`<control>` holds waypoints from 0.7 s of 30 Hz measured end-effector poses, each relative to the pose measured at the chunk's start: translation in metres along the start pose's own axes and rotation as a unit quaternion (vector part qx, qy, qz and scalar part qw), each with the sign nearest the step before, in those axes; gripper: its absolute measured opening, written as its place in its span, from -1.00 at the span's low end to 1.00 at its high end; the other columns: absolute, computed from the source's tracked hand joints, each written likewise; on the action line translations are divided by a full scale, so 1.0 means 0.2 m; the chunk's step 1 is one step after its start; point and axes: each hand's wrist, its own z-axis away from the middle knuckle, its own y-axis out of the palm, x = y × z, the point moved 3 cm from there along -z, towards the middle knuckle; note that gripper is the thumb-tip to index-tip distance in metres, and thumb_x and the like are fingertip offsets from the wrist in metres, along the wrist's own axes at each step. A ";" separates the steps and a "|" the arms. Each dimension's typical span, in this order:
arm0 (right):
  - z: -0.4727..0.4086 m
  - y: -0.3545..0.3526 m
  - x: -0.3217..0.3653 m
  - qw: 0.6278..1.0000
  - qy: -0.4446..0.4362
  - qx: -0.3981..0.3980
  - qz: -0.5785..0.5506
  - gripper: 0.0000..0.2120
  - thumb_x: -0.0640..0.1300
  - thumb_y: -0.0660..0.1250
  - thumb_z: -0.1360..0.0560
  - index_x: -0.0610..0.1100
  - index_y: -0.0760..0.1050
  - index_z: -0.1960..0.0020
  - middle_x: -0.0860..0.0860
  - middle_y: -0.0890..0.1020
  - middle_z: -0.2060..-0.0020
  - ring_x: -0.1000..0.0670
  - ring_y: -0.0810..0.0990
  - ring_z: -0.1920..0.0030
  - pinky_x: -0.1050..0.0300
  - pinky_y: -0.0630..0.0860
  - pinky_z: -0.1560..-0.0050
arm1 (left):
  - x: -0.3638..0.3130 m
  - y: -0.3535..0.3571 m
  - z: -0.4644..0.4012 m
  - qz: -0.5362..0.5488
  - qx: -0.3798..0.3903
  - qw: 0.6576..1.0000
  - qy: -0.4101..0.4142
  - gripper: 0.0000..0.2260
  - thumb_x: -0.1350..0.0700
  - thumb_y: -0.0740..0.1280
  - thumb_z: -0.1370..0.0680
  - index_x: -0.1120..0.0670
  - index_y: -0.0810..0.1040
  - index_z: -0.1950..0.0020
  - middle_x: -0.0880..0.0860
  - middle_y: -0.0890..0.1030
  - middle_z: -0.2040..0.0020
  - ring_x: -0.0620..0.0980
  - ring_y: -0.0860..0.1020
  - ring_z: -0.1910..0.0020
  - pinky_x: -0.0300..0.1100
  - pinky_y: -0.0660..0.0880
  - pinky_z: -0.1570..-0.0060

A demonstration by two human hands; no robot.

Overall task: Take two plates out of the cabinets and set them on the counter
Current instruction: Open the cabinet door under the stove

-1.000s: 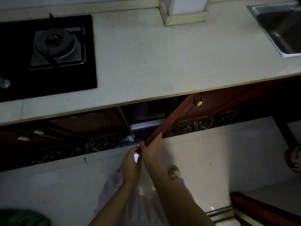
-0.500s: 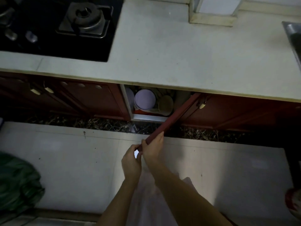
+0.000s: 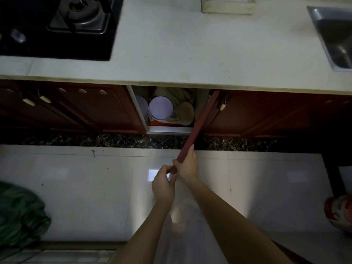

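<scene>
1. The left hand (image 3: 163, 184) is seen with fingers curled at the near corner of the open cabinet door (image 3: 198, 126); whether it pinches the edge cannot be told.
2. The right hand (image 3: 186, 164) is pressed closed around the same door edge.
3. Inside the open cabinet (image 3: 142, 111), well beyond both hands, a pale round plate (image 3: 160, 108) and a tan dish (image 3: 185, 113) are stood on edge.
4. The counter (image 3: 190, 44) is bare.
5. Compared with 0.5 s ago, the door is swung wider.

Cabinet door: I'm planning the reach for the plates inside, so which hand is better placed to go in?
Probably the left hand. It sits on the opening's side of the cabinet door, only touching the door's end, while the right hand grips the edge and holds it open.
</scene>
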 end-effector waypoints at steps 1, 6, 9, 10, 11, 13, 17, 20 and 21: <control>0.01 -0.03 -0.02 1.000 -0.002 0.008 0.000 -0.15 -0.22 0.36 -0.45 -0.13 -0.14 -0.53 -0.15 0.21 -0.47 -0.18 0.33 -0.39 -0.09 0.35 -0.37 | -0.01 0.03 0.03 0.007 -0.004 1.000 0.001 -0.88 0.12 0.34 -0.51 0.11 0.56 -0.01 -0.02 0.66 0.08 -0.10 0.55 0.16 -0.26 0.46 0.15; 0.02 -0.21 -0.16 0.998 -0.019 0.052 0.013 -0.15 -0.23 0.35 -0.47 -0.11 -0.15 -0.53 -0.16 0.21 -0.45 -0.18 0.35 -0.37 -0.04 0.42 -0.32 | -0.10 0.21 0.21 0.038 -0.034 0.998 -0.028 -0.90 0.13 0.36 -0.49 0.07 0.53 0.01 -0.06 0.63 0.10 -0.08 0.57 0.13 -0.28 0.43 0.16; 0.01 -0.34 -0.25 0.996 -0.039 0.072 0.033 -0.14 -0.24 0.35 -0.46 -0.09 -0.15 -0.53 -0.17 0.23 -0.44 -0.18 0.35 -0.37 -0.05 0.41 -0.32 | -0.17 0.36 0.31 0.058 -0.037 0.997 -0.020 -0.87 0.15 0.36 -0.47 0.03 0.51 0.00 -0.07 0.62 0.09 -0.11 0.57 0.13 -0.27 0.47 0.15; 0.00 -0.39 -0.29 0.995 -0.044 0.077 0.042 -0.14 -0.25 0.35 -0.46 -0.09 -0.15 -0.53 -0.17 0.23 -0.44 -0.18 0.35 -0.37 -0.06 0.40 -0.33 | -0.19 0.40 0.35 0.063 -0.040 0.997 -0.020 -0.87 0.17 0.36 -0.46 0.03 0.51 0.01 -0.06 0.62 0.10 -0.11 0.57 0.13 -0.24 0.50 0.13; -0.01 -0.44 -0.32 0.994 -0.045 0.083 0.051 -0.14 -0.25 0.35 -0.46 -0.09 -0.16 -0.53 -0.17 0.23 -0.44 -0.18 0.34 -0.37 -0.06 0.39 -0.34 | -0.21 0.46 0.38 0.064 -0.045 0.997 -0.022 -0.86 0.18 0.36 -0.45 0.04 0.50 0.02 -0.05 0.62 0.09 -0.10 0.56 0.13 -0.21 0.51 0.12; -0.03 -0.53 -0.37 0.991 -0.052 0.095 0.073 -0.14 -0.27 0.33 -0.46 -0.10 -0.18 -0.53 -0.19 0.23 -0.43 -0.20 0.35 -0.36 -0.04 0.39 -0.33 | -0.25 0.56 0.43 0.057 -0.058 0.996 -0.025 -0.86 0.19 0.37 -0.45 0.07 0.50 0.02 -0.03 0.61 0.08 -0.08 0.56 0.13 -0.17 0.51 0.12; -0.09 -0.67 -0.46 0.986 -0.061 0.124 0.097 -0.14 -0.28 0.31 -0.46 -0.04 -0.20 -0.53 -0.21 0.30 -0.37 -0.23 0.40 -0.30 -0.05 0.46 -0.25 | -0.33 0.75 0.50 0.077 -0.075 0.993 -0.045 -0.88 0.17 0.34 -0.46 0.09 0.48 0.02 -0.02 0.58 0.09 -0.07 0.54 0.13 -0.17 0.50 0.15; -0.12 -0.77 -0.51 0.983 -0.067 0.128 0.117 -0.13 -0.30 0.30 -0.45 0.00 -0.18 -0.53 -0.22 0.36 -0.32 -0.23 0.44 -0.25 -0.02 0.48 -0.18 | -0.39 0.85 0.53 0.080 -0.076 0.992 -0.057 -0.90 0.15 0.34 -0.45 0.06 0.45 0.07 -0.08 0.54 0.17 -0.14 0.51 0.20 -0.34 0.44 0.23; -0.13 -0.79 -0.51 0.981 -0.071 0.129 0.125 -0.12 -0.30 0.31 -0.43 0.01 -0.17 -0.53 -0.22 0.37 -0.31 -0.23 0.44 -0.24 -0.03 0.48 -0.18 | -0.41 0.88 0.54 0.079 -0.075 0.993 -0.054 -0.90 0.16 0.34 -0.45 0.05 0.44 0.10 -0.10 0.52 0.19 -0.19 0.48 0.23 -0.42 0.38 0.27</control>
